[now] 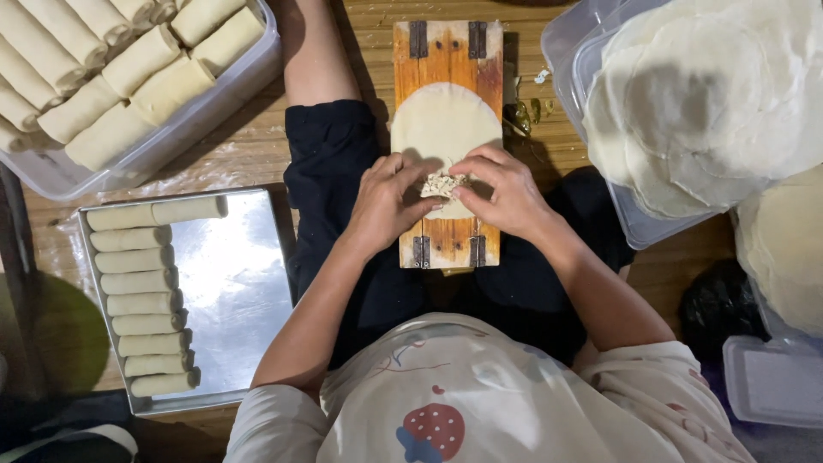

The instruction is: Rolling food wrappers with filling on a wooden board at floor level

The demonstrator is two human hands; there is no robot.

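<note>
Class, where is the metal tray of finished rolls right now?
In the head view, the metal tray lies to the person's left, below the plastic tub of rolls.

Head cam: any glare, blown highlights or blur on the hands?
Head view: glare on the bare part of the metal tray; the stacked wrappers at upper right are nearly washed out; left hand and right hand are sharp and evenly lit; the floor at the lower corners falls into dark shadow.

Pretty plain outfit here: a loose cream short-sleeved t-shirt (480,394) with a cartoon strawberry print (435,429), red with white dots and a bit of blue beside it. Black trousers (343,163) below. Both forearms bare, with no watch, rings or gloves in view.
</note>
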